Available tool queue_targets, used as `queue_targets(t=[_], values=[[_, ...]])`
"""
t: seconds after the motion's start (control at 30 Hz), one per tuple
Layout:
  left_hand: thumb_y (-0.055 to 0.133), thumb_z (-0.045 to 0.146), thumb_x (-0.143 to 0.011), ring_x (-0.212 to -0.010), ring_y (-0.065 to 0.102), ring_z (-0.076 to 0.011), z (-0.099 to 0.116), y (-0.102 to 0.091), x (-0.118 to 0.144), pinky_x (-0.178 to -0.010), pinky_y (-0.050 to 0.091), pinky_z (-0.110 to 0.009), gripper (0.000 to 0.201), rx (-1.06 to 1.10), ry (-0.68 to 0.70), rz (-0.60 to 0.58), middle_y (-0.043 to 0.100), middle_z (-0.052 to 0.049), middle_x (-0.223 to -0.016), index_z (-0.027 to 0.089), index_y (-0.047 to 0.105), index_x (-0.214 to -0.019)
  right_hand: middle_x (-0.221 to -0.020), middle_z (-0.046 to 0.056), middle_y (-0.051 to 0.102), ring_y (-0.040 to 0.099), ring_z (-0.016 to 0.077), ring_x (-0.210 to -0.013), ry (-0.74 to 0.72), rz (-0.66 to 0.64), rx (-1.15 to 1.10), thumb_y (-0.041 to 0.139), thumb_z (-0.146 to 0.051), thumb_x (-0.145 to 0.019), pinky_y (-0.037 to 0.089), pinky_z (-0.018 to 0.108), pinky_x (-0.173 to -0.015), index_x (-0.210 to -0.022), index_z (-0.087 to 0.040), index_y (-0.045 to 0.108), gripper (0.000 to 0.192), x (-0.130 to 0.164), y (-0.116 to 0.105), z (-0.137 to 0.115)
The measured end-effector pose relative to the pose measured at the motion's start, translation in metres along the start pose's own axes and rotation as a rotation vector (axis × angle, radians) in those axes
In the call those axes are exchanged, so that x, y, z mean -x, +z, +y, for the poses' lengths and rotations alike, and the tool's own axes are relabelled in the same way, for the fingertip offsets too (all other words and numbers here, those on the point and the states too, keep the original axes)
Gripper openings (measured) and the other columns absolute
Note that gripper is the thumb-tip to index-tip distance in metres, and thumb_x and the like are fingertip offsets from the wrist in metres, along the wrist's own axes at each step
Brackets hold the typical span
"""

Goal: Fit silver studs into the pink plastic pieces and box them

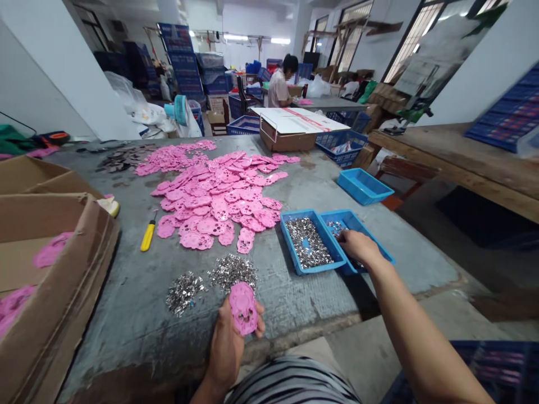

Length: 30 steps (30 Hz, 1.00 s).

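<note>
My left hand (227, 342) grips a pink plastic piece (243, 308) by its edges, above the table's near edge; the piece has holes and a raised outline. My right hand (357, 246) reaches into the right-hand blue tray (385, 255), its fingertips down among small metal parts (336, 227). What those fingers hold, if anything, is hidden. Beside it stands another blue tray (300, 271) full of small shiny metal parts (309, 241). Two loose heaps of such parts, a right heap (233, 270) and a left heap (185, 292), lie beyond my left hand.
A large pile of pink pieces (223, 193) covers the table's middle. A yellow-handled screwdriver (147, 235) lies left of it. At the left stands a cardboard box (54, 280) holding pink pieces. A third blue tray (364, 188) sits farther right. Beyond, a person (278, 87) works at another table.
</note>
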<state>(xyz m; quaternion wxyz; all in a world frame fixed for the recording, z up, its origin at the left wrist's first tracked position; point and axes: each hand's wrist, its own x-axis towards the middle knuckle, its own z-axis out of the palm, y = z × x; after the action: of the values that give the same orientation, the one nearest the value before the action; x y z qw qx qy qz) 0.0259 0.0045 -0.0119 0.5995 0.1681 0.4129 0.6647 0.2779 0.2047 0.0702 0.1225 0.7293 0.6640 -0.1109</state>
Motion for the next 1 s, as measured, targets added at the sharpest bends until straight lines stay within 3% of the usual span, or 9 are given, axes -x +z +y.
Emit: queue_targets(t=[0.47,0.8,1.0], values=[[0.054,0.066,-0.079,-0.070,0.062,-0.0191,0.001,-0.001,0.002,-0.061,0.048,-0.028,0.053,-0.022,0.017,-0.008,0.068,-0.010,-0.085,0.015,0.065,-0.088,-0.112,0.018,0.068,0.065,0.0288,-0.103,0.005,-0.031,0.031,0.045,-0.022,-0.086,0.045,0.030,-0.070,-0.105,-0.017,0.067,0.030,0.003,0.000,-0.001],[0.051,0.067,-0.080,-0.067,0.061,-0.0181,-0.005,-0.009,-0.001,-0.056,0.045,-0.027,0.058,-0.048,0.016,-0.025,0.067,-0.011,-0.084,0.012,0.064,-0.092,-0.116,0.021,0.066,0.062,0.0299,-0.107,0.004,0.000,0.044,0.039,-0.023,-0.091,0.043,0.031,-0.074,-0.109,-0.009,0.064,0.034,-0.002,0.003,0.007],[0.048,0.064,-0.084,-0.072,0.062,-0.0190,-0.009,-0.012,-0.003,-0.060,0.047,-0.028,0.055,-0.070,0.037,-0.029,0.067,-0.012,-0.086,0.013,0.063,-0.091,-0.109,0.016,0.069,0.065,0.0257,-0.099,-0.006,-0.018,0.025,0.048,-0.020,-0.085,0.042,0.028,-0.069,-0.103,-0.016,0.067,0.027,-0.001,0.005,0.006]])
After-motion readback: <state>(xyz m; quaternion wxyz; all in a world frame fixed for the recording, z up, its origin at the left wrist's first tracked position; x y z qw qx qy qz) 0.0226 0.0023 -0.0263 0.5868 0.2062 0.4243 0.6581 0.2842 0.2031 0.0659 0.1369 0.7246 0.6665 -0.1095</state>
